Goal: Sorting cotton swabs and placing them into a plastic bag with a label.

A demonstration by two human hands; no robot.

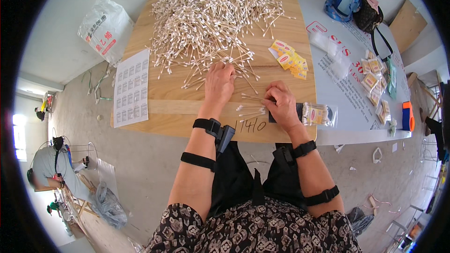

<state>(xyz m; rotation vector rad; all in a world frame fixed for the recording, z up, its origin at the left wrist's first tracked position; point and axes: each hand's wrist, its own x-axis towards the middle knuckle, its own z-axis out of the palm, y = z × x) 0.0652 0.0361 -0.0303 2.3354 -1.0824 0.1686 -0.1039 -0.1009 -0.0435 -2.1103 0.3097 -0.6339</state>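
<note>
Just left of the right hand (281, 103), whose fingertips seem to pinch cotton swabs (251, 97), lies a small row of sticks (251, 111); gathering swabs looks like the step in hand. Farther off, the left hand (219, 83) curls at the near edge of the pile (211, 14), hidden fingertips leaving its grasp unclear; the next move calls for lightly teasing sticks free.

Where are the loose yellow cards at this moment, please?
In the head view, the yellow cards lie near the right edge of the wooden tabletop, right of the cotton swab pile and just beyond the right hand.
</note>
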